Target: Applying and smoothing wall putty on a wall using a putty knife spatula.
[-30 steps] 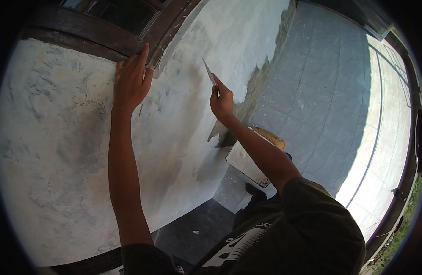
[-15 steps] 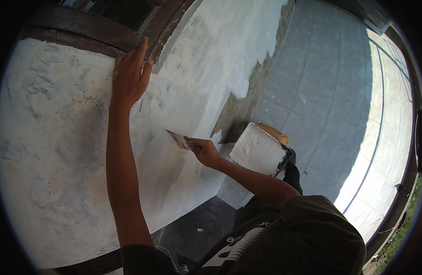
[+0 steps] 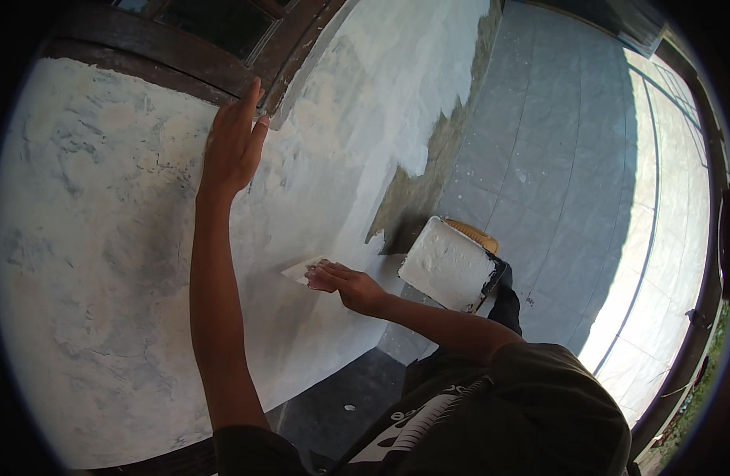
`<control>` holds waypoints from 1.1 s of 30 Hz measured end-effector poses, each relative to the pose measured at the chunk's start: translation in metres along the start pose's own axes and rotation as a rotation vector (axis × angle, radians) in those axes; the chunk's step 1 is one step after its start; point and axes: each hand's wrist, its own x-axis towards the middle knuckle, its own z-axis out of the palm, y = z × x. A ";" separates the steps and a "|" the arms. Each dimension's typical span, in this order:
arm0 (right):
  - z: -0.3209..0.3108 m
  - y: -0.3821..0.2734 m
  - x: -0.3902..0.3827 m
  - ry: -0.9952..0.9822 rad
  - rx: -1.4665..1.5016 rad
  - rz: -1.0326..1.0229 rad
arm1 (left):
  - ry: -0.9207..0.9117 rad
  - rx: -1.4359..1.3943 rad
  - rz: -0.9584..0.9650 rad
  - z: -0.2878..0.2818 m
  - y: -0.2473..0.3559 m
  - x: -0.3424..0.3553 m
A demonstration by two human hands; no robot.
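Observation:
My right hand (image 3: 347, 286) grips a putty knife (image 3: 300, 270), its wide flat blade against the wall (image 3: 270, 214), which is covered in patchy white putty. Higher up, my left hand (image 3: 231, 147) rests with fingers stretched out at the lower corner of a dark wooden window frame (image 3: 151, 59). To the right of my right hand, a rectangular tray (image 3: 446, 266) holds white putty, with dark smears along its near right edge.
Bare grey-brown plaster (image 3: 416, 190) shows low on the wall. Behind the tray is a tan woven-looking object (image 3: 474, 236). Grey floor tiles (image 3: 547, 174) stretch right to a sunlit strip. A dark floor patch (image 3: 353, 404) lies below, with a small white bit on it.
My right hand has moved down the wall with the putty knife, and the blade has turned flatter. My left hand has slid slightly down and right near the frame corner.

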 end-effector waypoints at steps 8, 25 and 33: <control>-0.080 0.036 0.044 0.431 -0.039 0.382 | -0.006 -0.011 0.019 0.000 0.001 0.002; -0.024 0.009 0.061 0.125 0.141 0.262 | 0.023 0.067 0.044 0.012 -0.003 0.001; -0.063 0.020 0.174 0.746 -0.117 0.308 | -0.091 0.058 -0.032 0.008 0.011 0.017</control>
